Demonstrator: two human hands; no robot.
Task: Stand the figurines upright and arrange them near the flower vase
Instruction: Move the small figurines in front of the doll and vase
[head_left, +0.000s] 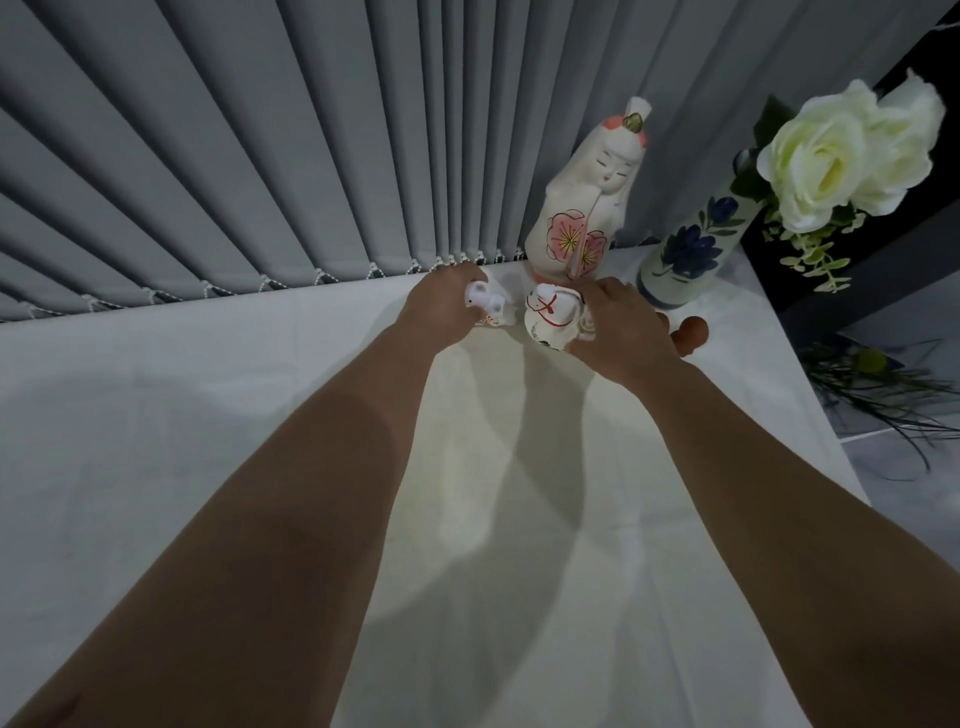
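A tall white doll figurine (587, 197) with pink flowers painted on it stands upright at the back of the table, just left of the flower vase (691, 249). The vase is white with blue flowers and holds white roses (841, 156). My left hand (441, 306) grips a small white figurine (491, 304) in front of the doll. My right hand (618, 327) holds a small white figurine with red lines (550, 317), tilted on the cloth. A small orange-brown figurine (691, 332) pokes out behind my right hand, mostly hidden.
A white cloth (260, 415) covers the table. Grey vertical blinds (260, 156) hang right behind the table's back edge. The table's right edge runs past the vase, with dark greenery (872, 379) on the floor beyond it.
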